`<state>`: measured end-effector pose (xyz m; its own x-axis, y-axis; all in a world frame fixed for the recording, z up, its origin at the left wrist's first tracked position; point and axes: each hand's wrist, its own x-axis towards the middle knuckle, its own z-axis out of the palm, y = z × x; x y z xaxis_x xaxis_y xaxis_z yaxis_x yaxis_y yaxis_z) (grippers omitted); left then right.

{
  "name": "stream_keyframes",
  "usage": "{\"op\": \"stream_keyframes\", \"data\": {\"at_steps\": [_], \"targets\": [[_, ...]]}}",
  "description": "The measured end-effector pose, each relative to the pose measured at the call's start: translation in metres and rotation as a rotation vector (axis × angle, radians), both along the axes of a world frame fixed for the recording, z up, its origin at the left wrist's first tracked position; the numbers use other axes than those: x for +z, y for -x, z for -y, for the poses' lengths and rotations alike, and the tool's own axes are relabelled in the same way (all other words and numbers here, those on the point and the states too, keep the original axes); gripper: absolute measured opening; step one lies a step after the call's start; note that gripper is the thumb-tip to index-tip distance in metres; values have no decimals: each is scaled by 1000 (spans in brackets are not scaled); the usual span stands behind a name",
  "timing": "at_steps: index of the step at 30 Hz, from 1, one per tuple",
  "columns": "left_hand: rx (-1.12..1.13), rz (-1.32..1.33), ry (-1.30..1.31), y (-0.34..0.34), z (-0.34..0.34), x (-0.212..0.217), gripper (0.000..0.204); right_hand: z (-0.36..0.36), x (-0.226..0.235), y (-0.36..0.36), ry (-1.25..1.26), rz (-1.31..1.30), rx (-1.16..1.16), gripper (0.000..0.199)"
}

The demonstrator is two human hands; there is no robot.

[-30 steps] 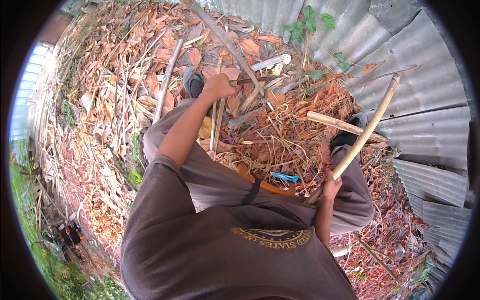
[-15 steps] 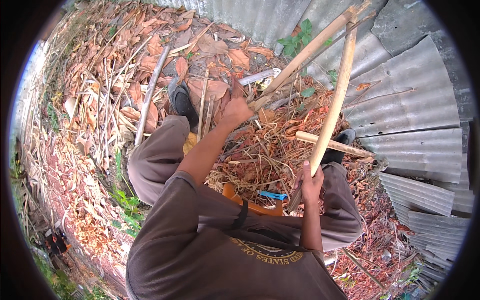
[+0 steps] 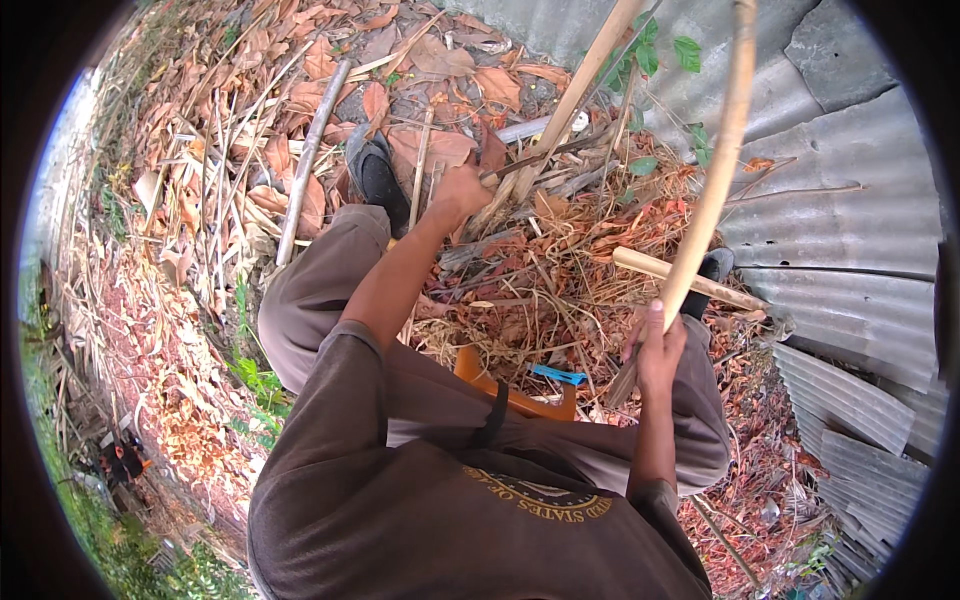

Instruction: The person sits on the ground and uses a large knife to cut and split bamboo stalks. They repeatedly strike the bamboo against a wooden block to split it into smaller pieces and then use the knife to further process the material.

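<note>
My right hand (image 3: 655, 345) is closed round the lower part of a long, pale, curved pole (image 3: 705, 215), which slants up past the top edge of the view. My left hand (image 3: 460, 190) grips a machete by its handle, and the dark blade (image 3: 565, 147) points right, across a split length of wood (image 3: 570, 100). This wood rises from the litter on the ground toward the top edge. A shorter pale stick (image 3: 690, 278) lies beyond my right hand, partly behind the pole.
Corrugated metal sheets (image 3: 830, 220) stand along the right and far side. Dry leaves (image 3: 430, 60) and straw cover the ground. A grey stick (image 3: 312, 165) lies left of my left shoe (image 3: 375, 180). Between my legs are an orange plastic object (image 3: 520, 398) and a blue piece (image 3: 557, 374).
My left hand has moved slightly up and left, and the machete blade now shows across the wood. The curved pole has swung right with my right hand, its top leaving the view.
</note>
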<state>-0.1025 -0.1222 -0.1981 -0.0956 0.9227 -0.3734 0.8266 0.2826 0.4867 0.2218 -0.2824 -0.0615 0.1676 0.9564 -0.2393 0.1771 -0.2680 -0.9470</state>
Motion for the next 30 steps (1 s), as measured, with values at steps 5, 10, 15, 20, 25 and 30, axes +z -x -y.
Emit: {"op": "stream_keyframes", "data": {"at_steps": [5, 10, 15, 20, 25, 30], "targets": [[20, 1, -173, 5, 23, -45, 49, -29, 89, -6, -700, -255, -192, 52], [-10, 49, -92, -1, 24, -32, 41, 53, -137, 11, 24, 276, 181, 31], [-26, 1, -156, 7, 53, -48, 34, 20, 2, 2, -76, -33, -62, 36], [29, 49, -159, 11, 48, -43, 35, 0, 62, -9, -794, -356, -294, 49], [77, 48, -135, 12, 47, -52, 38, 63, -122, 29, 312, 192, 231, 39], [155, 122, -69, 16, 59, -30, 39, 3, 14, 3, -180, -50, -150, 37]]}}
